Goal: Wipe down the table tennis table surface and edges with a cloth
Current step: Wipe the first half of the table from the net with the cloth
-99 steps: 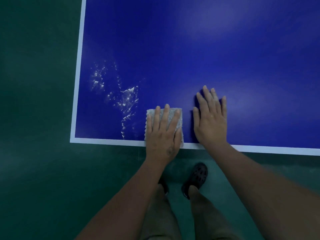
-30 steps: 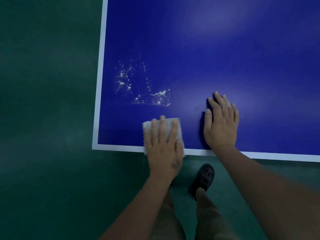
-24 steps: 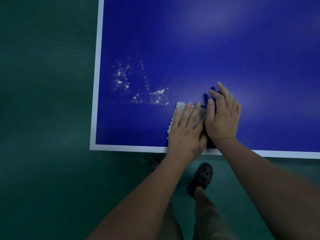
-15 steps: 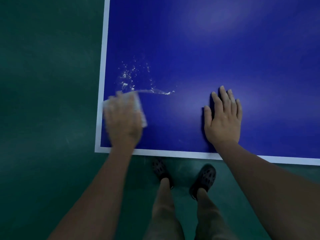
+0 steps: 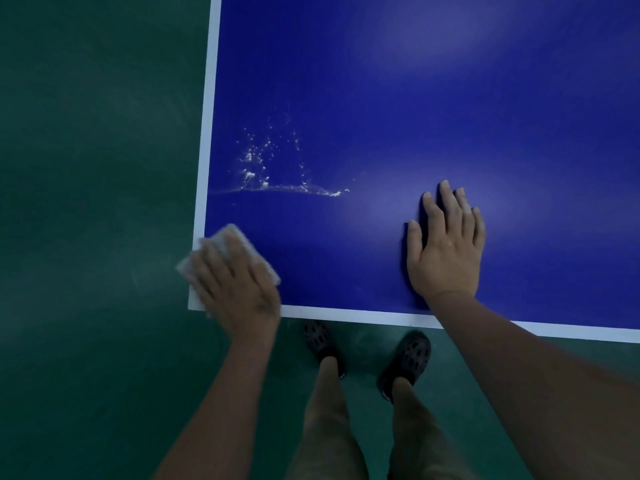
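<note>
Where the near-left corner of the table tennis table (image 5: 381, 98) meets the green floor (image 5: 86, 202), a pale cloth (image 5: 227, 239) lies folded into a rough rectangle. It sits slantwise across the white border line (image 5: 207, 133), and one corner pokes past the left edge. Its weave is lost in blur. The table top is smooth, deep blue and faintly glossy, with soft patches of reflected light. Just beyond the cloth, a scatter of whitish droplets (image 5: 259, 164) ends in a thin wet streak. The left hand (image 5: 239, 292) presses palm down on the cloth, fingers laid fairly straight over it and aimed far-left. The right hand (image 5: 446, 258) rests flat on the bare blue near the near edge, fingers straight and close together, thumb spread leftward. Dark perforated clogs (image 5: 408, 358) stand on the floor below
</note>
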Demonstrator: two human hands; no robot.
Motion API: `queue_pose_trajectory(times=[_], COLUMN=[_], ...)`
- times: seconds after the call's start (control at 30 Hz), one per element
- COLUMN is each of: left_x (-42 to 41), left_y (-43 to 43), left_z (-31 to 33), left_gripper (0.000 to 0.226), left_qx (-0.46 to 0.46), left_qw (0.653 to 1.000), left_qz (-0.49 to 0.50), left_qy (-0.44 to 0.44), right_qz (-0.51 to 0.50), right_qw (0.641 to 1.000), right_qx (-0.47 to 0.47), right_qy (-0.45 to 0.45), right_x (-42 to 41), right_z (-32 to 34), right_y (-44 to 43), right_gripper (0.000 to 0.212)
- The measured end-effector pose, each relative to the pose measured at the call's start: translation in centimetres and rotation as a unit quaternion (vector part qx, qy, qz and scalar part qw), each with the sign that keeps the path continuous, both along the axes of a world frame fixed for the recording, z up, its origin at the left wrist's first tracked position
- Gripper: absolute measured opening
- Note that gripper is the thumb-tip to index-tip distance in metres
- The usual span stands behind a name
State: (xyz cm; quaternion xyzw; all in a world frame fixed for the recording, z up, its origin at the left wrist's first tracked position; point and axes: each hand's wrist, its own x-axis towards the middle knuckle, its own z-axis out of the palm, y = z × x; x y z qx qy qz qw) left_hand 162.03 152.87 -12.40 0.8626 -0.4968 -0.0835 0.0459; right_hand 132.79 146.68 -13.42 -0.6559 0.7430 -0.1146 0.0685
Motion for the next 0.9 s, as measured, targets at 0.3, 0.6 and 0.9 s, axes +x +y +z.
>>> queue_pose_trajectory(times=[0.3, 0.6, 0.9], left_x=[-15.0, -2.7, 5.8], left_y=[-1.6, -10.2, -6.7], left_z=[-0.7, -0.9, -0.7], left_gripper=[0.062, 0.065, 0.065], left_qx=[-0.041, -0.024, -0.013], left_qw=[0.925, 0.965, 0.993], left_qz=[-0.371, -0.26, -0.113], left_qy=[0.066, -0.006, 0.021], right_qz=[-0.056, 0.034, 0.035], right_qw=[0.989, 0.998, 0.999], right_qx=[-0.059, -0.015, 0.01], right_qy=[-0.124, -0.051, 0.006], right_x=[-0.4, 2.9, 3.0], right_z=[1.4, 1.4, 0.3], right_y=[-1.7, -5.6, -5.9], right_gripper=[0.034, 0.049, 0.06])
